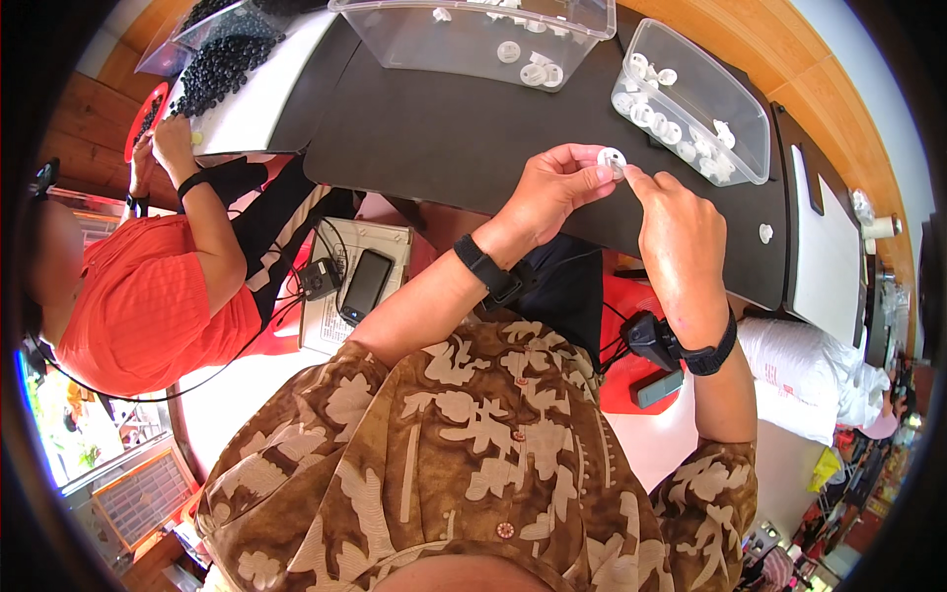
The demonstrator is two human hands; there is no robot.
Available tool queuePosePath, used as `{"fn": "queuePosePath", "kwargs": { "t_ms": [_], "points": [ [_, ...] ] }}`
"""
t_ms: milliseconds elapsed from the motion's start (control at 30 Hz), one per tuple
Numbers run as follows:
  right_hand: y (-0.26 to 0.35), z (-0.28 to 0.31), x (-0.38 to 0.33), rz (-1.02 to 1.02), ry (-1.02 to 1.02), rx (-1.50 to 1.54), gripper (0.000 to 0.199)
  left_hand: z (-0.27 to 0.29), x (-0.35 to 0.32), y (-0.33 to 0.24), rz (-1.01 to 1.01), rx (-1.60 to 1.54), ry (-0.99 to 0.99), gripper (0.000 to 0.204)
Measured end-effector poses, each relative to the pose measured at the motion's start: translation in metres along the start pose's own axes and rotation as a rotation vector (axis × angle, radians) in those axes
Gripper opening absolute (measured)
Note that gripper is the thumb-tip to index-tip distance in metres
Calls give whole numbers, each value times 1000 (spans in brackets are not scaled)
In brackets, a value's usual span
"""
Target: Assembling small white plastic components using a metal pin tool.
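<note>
Between the thumb and fingers of my left hand (557,187) is a small round white plastic part (611,160), held above the table's front edge. My right hand (681,222) is closed, its fingertips pressed together at the right side of that part; whether they pinch something small I cannot make out. Just beyond my hands stands a clear plastic bin (735,178) with several similar white round parts in it. A larger clear bin (434,49) at the back of the table holds more white pieces.
One loose white piece (765,233) lies on the dark table (424,138) at the right. To the left, a co-worker in a red top (158,286) handles small black parts (222,74) near a red dish (143,118). A phone (367,281) rests on a box beside me.
</note>
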State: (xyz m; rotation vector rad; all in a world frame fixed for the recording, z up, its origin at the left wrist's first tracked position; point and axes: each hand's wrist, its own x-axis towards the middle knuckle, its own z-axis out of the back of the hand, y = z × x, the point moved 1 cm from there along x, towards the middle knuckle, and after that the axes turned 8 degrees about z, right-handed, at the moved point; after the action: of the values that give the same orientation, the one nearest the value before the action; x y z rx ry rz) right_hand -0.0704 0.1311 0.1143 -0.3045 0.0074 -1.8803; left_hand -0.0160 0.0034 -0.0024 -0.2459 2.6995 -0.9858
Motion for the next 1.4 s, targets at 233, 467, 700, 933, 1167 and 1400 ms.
{"fn": "queuePosePath", "kwargs": {
  "t_ms": [233, 467, 700, 933, 1167, 1400],
  "points": [
    [1, 0, 1, 6, -10, -9, 22, 0, 0, 1, 3, 2, -12, 21],
    [2, -2, 3, 22, -17, -25, 18, -1, 1, 3, -37, 45, -6, 22],
    [1, 4, -2, -3, 23, -21, 18, -1, 1, 4, -11, 21, -11, 24],
    [-26, 5, -5, -171, -26, 446, 22, 2, -2, -3, 19, -36, 38, 25],
    [-39, -35, -3, -433, -68, 1035, 29, 7, 0, -1, 33, -94, 115, 25],
    [-25, -54, 7, -422, -162, 1278, 37, 7, 0, 0, 22, -45, 109, 26]
  ]
}}
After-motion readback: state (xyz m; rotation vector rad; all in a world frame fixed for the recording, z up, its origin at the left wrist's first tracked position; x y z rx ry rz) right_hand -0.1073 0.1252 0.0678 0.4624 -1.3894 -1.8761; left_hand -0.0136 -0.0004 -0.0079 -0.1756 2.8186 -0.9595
